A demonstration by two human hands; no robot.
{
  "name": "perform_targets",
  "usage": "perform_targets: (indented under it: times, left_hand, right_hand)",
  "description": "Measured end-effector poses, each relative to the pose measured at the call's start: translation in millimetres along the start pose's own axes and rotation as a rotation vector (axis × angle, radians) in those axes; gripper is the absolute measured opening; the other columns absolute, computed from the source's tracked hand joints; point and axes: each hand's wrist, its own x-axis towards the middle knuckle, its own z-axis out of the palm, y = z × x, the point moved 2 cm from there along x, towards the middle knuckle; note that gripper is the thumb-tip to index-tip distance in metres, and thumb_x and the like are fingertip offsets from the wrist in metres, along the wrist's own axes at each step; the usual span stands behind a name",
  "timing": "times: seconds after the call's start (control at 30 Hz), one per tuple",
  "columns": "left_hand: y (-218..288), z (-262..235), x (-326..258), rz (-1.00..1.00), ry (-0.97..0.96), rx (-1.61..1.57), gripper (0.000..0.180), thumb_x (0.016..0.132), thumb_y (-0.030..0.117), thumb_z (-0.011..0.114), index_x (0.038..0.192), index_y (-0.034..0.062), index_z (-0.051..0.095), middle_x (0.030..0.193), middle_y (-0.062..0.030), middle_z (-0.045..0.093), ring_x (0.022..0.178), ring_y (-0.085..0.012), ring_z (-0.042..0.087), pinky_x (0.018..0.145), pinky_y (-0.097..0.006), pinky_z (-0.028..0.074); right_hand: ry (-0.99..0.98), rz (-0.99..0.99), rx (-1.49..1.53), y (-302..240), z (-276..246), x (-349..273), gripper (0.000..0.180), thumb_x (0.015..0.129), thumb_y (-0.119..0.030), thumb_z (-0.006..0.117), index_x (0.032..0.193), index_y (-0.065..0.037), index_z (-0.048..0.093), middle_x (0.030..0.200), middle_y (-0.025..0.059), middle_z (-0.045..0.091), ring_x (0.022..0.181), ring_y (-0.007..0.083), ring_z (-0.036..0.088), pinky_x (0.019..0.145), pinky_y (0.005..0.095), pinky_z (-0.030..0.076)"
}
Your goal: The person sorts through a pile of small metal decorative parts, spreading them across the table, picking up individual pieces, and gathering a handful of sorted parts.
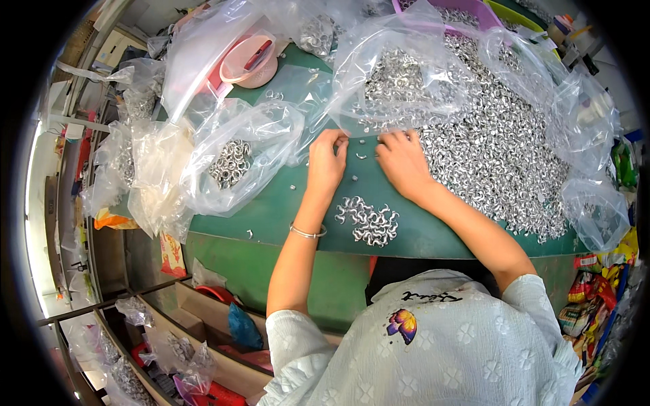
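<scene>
A clear plastic bag (pixel 352 64) with small curved silver metal pieces in it lies on the green table in front of me. My left hand (pixel 328 161) is closed at the bag's near left edge, thumb and fingers pinched together on the film. At the near right edge of the same bag, my right hand (pixel 404 160) has its fingers curled down onto the film, beside the big heap of silver pieces (pixel 497 135). The fingertips are partly hidden. Between my forearms lies a small group of curved silver pieces (pixel 369 220). A few loose bits lie between my hands.
An open plastic bag of silver rings (pixel 231 164) stands to the left. Behind it is a pink bowl (pixel 252 76) with a red-handled tool. A purple basin (pixel 467 12) stands at the far right. Below the table's left end is a wooden drawer (pixel 196 318) with bagged parts.
</scene>
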Motion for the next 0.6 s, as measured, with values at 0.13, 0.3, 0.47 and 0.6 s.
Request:
perform_targets:
  times: [0.13, 0.3, 0.47, 0.6]
  left_hand:
    - [-1.1, 5.9, -11.8, 0.089, -0.056, 0.047, 0.019, 0.076, -0.004, 0.062, 0.094, -0.0012, 0.066, 0.093, -0.0148, 0.062, 0.089, -0.0315, 0.060, 0.079, -0.039, 0.047]
    - [-3.2, 24.4, 6.6, 0.241, -0.113, 0.125, 0.019, 0.075, -0.003, 0.063, 0.094, -0.0019, 0.066, 0.092, -0.0156, 0.062, 0.088, -0.0349, 0.059, 0.079, -0.040, 0.047]
    - [-9.4, 2.3, -1.8, 0.223, -0.093, 0.128, 0.011, 0.077, -0.003, 0.063, 0.088, -0.0042, 0.065, 0.087, -0.0159, 0.061, 0.082, -0.0358, 0.059, 0.074, -0.040, 0.047]
    - [4.3, -18.5, -25.7, 0.102, 0.032, 0.382, 0.014, 0.076, 0.000, 0.064, 0.089, -0.0002, 0.064, 0.091, -0.0113, 0.060, 0.090, -0.0297, 0.056, 0.078, -0.040, 0.041]
  right_hand:
    - [0.022, 0.057, -0.046, 2.7, -16.5, -10.3, 0.023, 0.078, -0.014, 0.065, 0.099, -0.006, 0.059, 0.110, 0.0067, 0.056, 0.110, 0.0251, 0.049, 0.093, 0.0434, 0.034]
    - [0.065, -0.147, 0.157, -18.2, -0.5, -2.7, 0.020, 0.080, -0.015, 0.061, 0.098, -0.005, 0.060, 0.109, 0.0083, 0.057, 0.109, 0.0246, 0.050, 0.093, 0.0394, 0.036]
    - [0.058, -0.028, -0.089, 11.0, -26.1, -17.6, 0.018, 0.083, -0.019, 0.061, 0.093, -0.005, 0.064, 0.110, 0.0081, 0.058, 0.112, 0.0259, 0.049, 0.095, 0.0427, 0.035]
    - [0.054, -0.108, 0.039, -13.2, -27.1, -16.5, 0.021, 0.082, -0.019, 0.063, 0.098, -0.005, 0.064, 0.113, 0.0079, 0.057, 0.113, 0.0260, 0.049, 0.096, 0.0434, 0.035]
